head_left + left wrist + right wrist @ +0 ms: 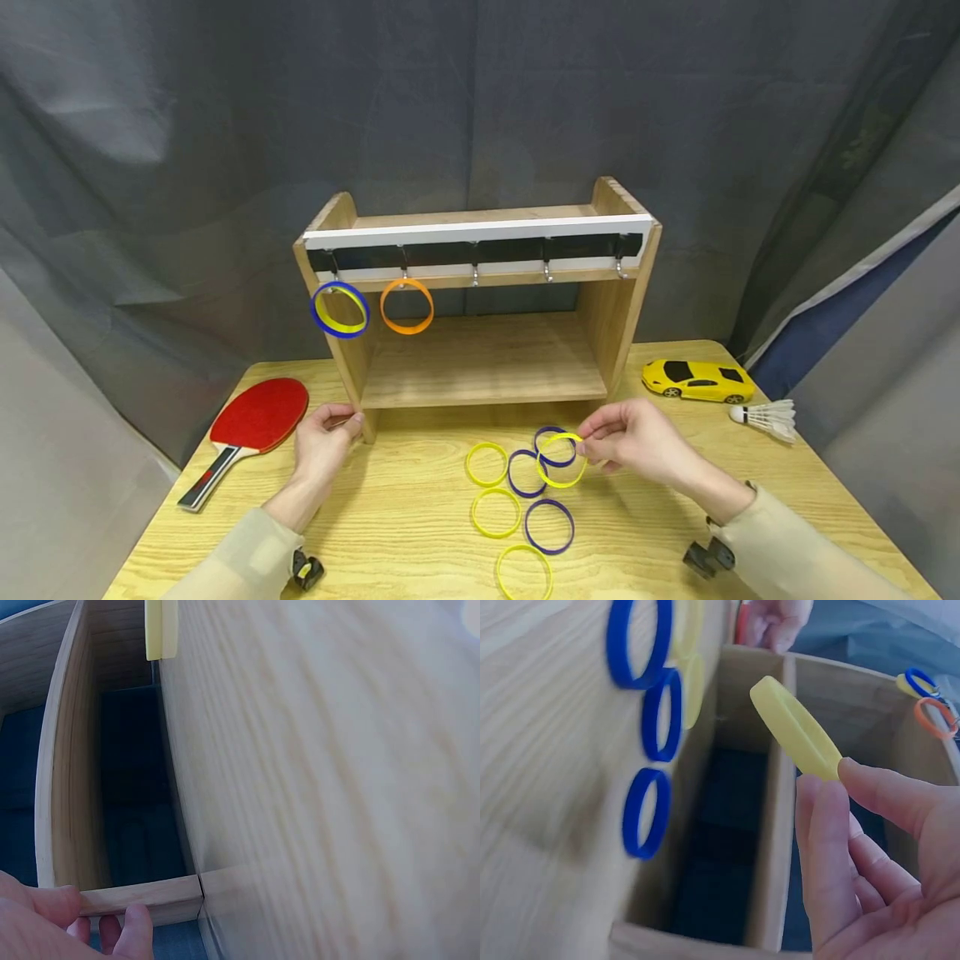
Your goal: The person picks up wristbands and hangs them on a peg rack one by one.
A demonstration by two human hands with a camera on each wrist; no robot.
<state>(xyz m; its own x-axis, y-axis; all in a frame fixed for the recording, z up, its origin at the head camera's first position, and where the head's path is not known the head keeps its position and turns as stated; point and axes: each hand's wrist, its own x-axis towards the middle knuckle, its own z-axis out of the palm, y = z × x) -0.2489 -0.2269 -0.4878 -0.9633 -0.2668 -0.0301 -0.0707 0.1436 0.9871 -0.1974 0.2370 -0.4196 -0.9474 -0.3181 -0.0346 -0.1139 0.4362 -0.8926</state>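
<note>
My right hand (637, 437) pinches a yellow wristband (795, 727) between thumb and fingertips, raised in front of the small wooden shelf (480, 367). At the shelf's lower left, my left hand (322, 437) grips the foot of its side panel (142, 894), thumb on one side and fingers on the other. Beneath the held band, blue wristbands (549, 552) and yellow wristbands (487, 485) lie loose on the table. A blue band (313, 315) and a yellow one hang together from the leftmost hook; an orange wristband (407, 330) hangs from the second.
Three more metal hooks (475, 275) line the shelf's front rail, bearing no bands. On the left lies a red table tennis bat (262, 414). A yellow toy car (697, 380) and a shuttlecock (768, 417) lie at the right. Grey curtain (465, 100) surrounds the table.
</note>
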